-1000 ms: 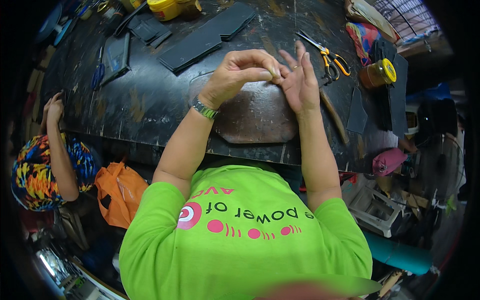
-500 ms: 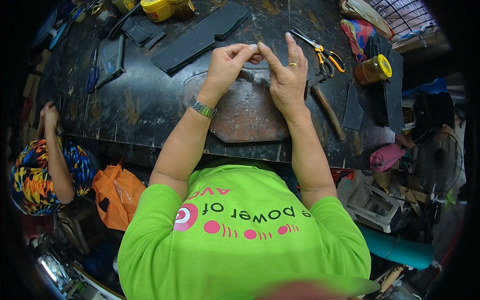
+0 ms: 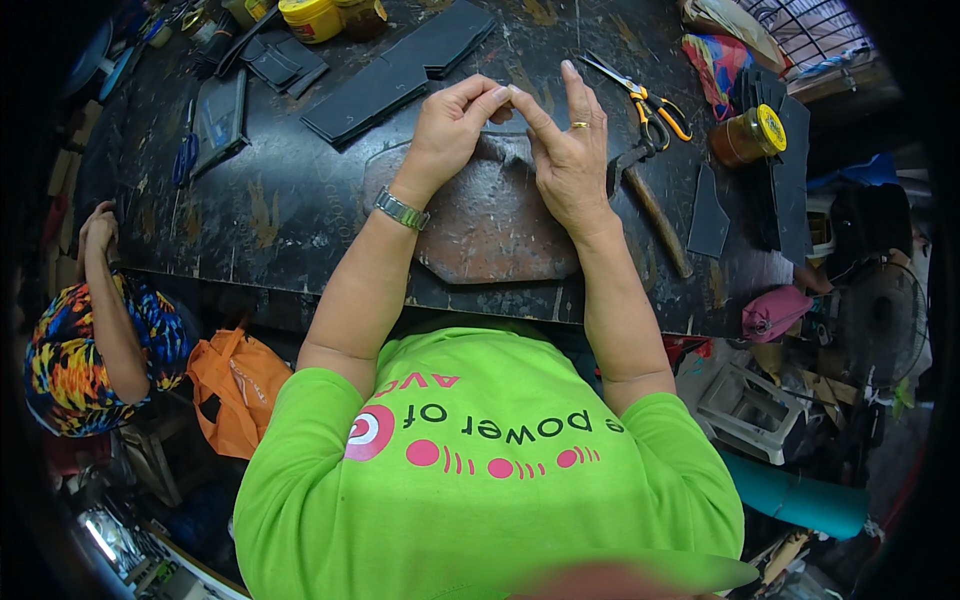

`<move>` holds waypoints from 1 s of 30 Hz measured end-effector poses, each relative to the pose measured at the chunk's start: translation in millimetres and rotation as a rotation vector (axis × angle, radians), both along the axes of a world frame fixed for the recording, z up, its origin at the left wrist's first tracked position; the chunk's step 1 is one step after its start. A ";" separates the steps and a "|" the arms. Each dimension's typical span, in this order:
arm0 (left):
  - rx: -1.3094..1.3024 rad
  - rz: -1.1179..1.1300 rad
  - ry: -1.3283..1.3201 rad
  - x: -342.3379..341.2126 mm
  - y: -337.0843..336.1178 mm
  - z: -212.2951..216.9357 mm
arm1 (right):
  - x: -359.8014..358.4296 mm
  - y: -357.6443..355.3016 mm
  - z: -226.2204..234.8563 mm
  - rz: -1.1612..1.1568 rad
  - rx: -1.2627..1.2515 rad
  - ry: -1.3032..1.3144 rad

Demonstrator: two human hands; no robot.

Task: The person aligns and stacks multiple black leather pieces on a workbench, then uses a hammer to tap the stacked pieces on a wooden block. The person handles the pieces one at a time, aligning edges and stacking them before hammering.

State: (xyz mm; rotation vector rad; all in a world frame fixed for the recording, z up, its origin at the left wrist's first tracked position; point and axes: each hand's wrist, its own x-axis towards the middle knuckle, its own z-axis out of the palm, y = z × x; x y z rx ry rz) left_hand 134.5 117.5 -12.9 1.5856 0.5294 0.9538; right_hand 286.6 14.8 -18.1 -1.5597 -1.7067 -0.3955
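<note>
My left hand (image 3: 452,130), with a watch (image 3: 402,208) at the wrist, is closed, thumb pressed to the fingers. Anything in that pinch is too small or hidden to make out. The index fingertip of my right hand (image 3: 575,160) meets the left thumb tip. The other right fingers stretch up, apart from it, one wearing a ring; its thumb is hard to see. Both hands are raised over a brown slab (image 3: 495,235) with cut corners, lying at the table's near edge. To the right of my right hand lies a hammer (image 3: 655,220) with a wooden handle.
Orange-handled scissors (image 3: 648,105), a yellow-lidded jar (image 3: 748,137) and dark cut pieces (image 3: 708,215) lie to the right on the black table (image 3: 290,220). Stacked dark sheets (image 3: 385,90) lie farther back. At the left edge sits another person (image 3: 105,340), near an orange bag (image 3: 235,385).
Both hands have shifted very slightly left, fingertips still together. Little else differs.
</note>
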 end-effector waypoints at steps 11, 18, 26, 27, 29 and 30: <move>-0.003 0.056 -0.108 -0.4 4.2 -1.0 | 12.1 -4.1 11.1 -0.067 0.035 0.102; -0.011 0.005 -0.077 -1.6 2.0 0.8 | 5.5 -2.9 5.4 0.036 0.026 0.151; 0.027 -0.101 -0.045 -12.2 7.7 4.4 | 1.8 -7.6 11.1 0.270 -0.048 0.533; 0.029 -0.098 -0.076 -11.7 6.8 4.7 | 0.1 -7.7 10.9 0.309 -0.056 0.614; 0.048 -0.090 -0.091 -10.1 4.9 5.5 | -2.3 -7.6 10.1 0.364 -0.076 0.737; 0.064 -0.085 -0.075 -9.3 3.8 6.0 | -2.4 -7.4 9.3 0.379 -0.088 0.779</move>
